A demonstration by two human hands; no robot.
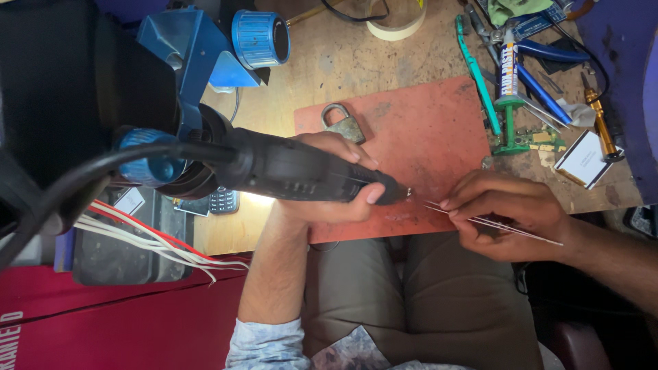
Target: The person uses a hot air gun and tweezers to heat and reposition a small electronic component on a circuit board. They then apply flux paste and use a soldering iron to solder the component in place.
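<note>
Red mat (425,123) on cluttered wooden workbench (343,62)

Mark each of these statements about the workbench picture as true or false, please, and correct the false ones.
1. The left hand grips a black corded hot-air tool. True.
2. The right hand holds a pair of scissors. False: it pinches thin metal tweezers, whose tips point toward the tool's nozzle.
3. A padlock lies on the red mat. True.
4. The roll of tape lies on the red mat. False: it lies on the bare wooden table, near the far edge.
5. The small keypad phone is in the right hand. False: it lies on the table under the tool's cable end, left of the mat.
</note>
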